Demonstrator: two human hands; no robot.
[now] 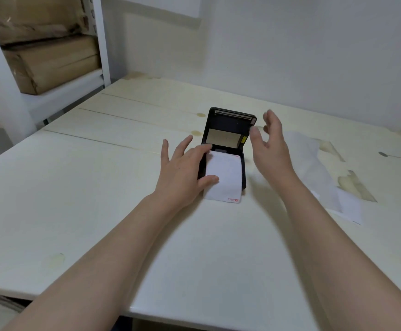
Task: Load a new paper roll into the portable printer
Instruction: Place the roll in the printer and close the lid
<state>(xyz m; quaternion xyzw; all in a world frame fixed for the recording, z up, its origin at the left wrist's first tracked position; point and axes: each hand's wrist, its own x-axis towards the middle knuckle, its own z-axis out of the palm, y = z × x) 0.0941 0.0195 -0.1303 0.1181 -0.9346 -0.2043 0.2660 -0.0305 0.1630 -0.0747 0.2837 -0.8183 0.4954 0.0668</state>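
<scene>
A small black portable printer [243, 173] lies in the middle of the pale table [99, 199]. Its lid [228, 127] stands open and upright at the far side. White paper [225, 180] comes out of the open bay and lies flat over the printer's front, its end bearing small red print. My left hand [182, 170] rests on the printer's left edge, thumb and fingertips pressing on the paper. My right hand [268, 146] hovers just right of the lid, fingers spread and empty, slightly blurred.
A crumpled white sheet [319, 173] lies on the table to the right of the printer. Metal shelving [51, 91] with brown wrapped parcels [48, 65] stands at the back left. A white wall runs behind the table.
</scene>
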